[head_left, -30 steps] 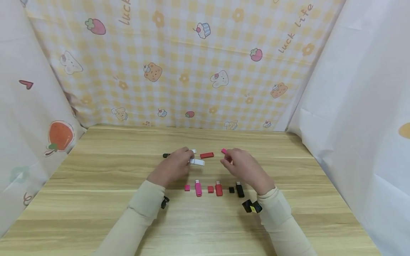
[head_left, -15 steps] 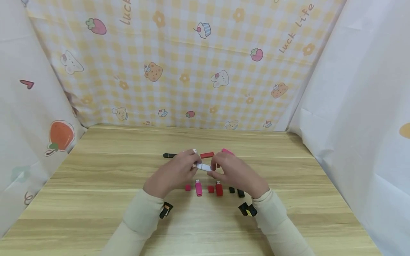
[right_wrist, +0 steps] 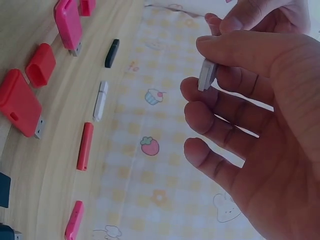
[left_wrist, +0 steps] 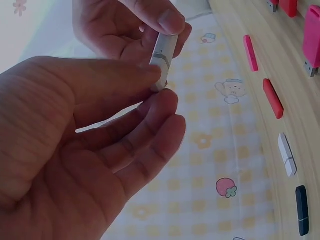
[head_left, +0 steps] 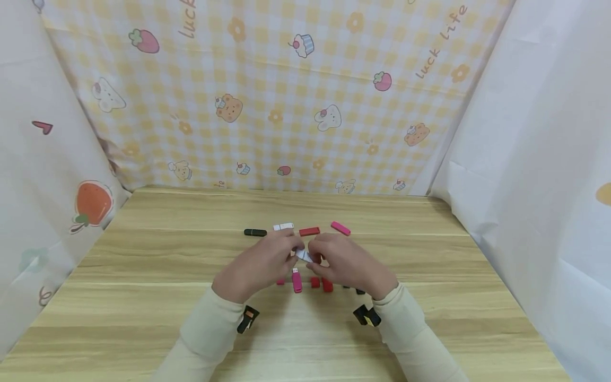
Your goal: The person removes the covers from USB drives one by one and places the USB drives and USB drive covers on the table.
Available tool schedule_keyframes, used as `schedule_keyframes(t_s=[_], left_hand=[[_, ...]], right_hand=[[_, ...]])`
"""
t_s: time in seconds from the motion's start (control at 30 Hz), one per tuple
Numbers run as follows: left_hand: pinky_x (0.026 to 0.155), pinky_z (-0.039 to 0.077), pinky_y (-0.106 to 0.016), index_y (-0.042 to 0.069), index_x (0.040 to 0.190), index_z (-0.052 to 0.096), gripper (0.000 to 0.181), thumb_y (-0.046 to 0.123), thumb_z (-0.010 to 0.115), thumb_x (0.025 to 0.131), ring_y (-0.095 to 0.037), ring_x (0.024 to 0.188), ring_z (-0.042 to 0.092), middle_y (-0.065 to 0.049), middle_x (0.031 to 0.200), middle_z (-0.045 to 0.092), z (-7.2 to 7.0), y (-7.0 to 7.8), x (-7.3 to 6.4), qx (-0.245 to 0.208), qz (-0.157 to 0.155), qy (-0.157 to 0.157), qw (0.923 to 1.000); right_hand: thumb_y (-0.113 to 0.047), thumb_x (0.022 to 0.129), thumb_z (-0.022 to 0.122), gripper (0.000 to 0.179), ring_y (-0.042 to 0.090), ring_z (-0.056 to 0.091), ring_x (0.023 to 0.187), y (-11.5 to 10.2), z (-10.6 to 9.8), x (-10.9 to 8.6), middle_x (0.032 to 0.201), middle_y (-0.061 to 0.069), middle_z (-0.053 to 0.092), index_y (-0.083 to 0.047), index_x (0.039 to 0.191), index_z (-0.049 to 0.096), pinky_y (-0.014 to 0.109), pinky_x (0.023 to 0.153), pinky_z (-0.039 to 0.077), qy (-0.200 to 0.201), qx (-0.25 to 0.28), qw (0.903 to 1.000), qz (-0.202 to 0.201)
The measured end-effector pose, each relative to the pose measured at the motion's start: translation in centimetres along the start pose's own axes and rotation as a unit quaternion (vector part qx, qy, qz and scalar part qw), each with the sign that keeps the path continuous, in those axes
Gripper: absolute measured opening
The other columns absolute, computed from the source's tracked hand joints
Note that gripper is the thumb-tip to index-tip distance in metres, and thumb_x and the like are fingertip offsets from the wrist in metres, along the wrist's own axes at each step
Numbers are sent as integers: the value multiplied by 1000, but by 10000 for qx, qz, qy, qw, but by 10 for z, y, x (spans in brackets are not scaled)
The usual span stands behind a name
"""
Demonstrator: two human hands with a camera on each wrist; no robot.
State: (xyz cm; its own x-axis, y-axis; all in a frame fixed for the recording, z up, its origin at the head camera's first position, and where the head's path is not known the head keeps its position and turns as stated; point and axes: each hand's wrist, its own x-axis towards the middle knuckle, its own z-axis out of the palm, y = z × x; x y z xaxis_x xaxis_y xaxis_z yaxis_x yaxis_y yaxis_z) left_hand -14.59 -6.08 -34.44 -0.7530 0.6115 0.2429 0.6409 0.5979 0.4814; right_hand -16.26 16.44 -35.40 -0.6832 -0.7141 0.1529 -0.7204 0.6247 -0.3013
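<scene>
A white USB flash drive (head_left: 303, 255) is held above the table between both hands. My left hand (head_left: 260, 262) pinches one end between thumb and fingers, and the right hand (head_left: 348, 262) grips the other end. In the left wrist view a grey line crosses the flash drive (left_wrist: 164, 52) between the two grips. Behind the hands lies a row of closed flash drives: black (head_left: 255, 232), white (head_left: 283, 226), red (head_left: 309, 231) and pink (head_left: 341, 228).
Nearer the body, an uncapped pink drive (head_left: 297, 280) and red drive (head_left: 326, 285) lie beside a pink cap (head_left: 280, 282) and red cap (head_left: 315, 282). A black cap (right_wrist: 4, 190) and black drive (right_wrist: 7, 232) are partly hidden. A patterned curtain (head_left: 286, 106) hangs behind the table.
The left hand has brought the white flash drive toward the body and slightly right. My right hand has moved left from near the pink drive and taken hold of its other end.
</scene>
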Motion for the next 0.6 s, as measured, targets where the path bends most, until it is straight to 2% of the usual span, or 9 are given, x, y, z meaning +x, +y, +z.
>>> schedule_keyframes(t_s=[0.17, 0.6], left_hand=[[76, 57, -17, -2, 109, 77, 13, 2, 79, 97, -12, 85, 61, -7, 102, 71, 2, 0, 0, 89, 78, 12, 9999], [82, 60, -20, 0, 111, 78, 13, 3, 79, 98, -12, 90, 65, -4, 103, 70, 2, -2, 0, 230, 239, 4, 9994]], right_hand=[[-16, 97, 82, 15, 8, 52, 79, 2, 2, -1, 87, -5, 61, -14, 93, 67, 18, 68, 49, -25, -97, 9999, -92], [-19, 97, 83, 13, 9, 55, 81, -4, 4, -1, 92, -4, 64, -14, 96, 71, 19, 72, 52, 79, -285, 9995, -148]])
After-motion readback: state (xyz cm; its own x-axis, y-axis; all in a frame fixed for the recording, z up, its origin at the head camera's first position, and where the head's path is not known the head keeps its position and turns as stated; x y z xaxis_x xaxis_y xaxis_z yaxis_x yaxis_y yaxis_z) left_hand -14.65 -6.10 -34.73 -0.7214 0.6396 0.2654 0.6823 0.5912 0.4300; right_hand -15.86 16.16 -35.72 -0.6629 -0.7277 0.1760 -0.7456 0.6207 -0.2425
